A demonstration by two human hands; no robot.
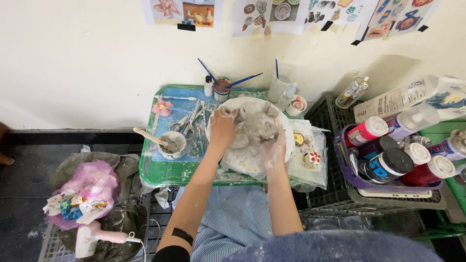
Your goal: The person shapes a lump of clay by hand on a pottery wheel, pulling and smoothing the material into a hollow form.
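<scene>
While both arms reach forward over a striped lap, the left hand (222,127) lies pressed flat, fingers loose, on the upper left of a grey clay piece (252,130). The right hand (273,148) cups the clay's lower right edge, smeared with slip, in a partial grip. The clay sits on a round white turntable (242,162), which rests on a green tray (160,170) serving as the counter.

Just left of the turntable stands a small bowl of slip (172,144) with a wooden stick (147,136) in it, and scissors (183,122) lie beside that. Behind are a cup of blue-handled brushes (222,88) and a clear plastic cup (278,89). On the right, a purple basket (345,167) holds paint bottles (388,165). On the floor at left are a pink bag (92,187) and a pink hair dryer (99,237).
</scene>
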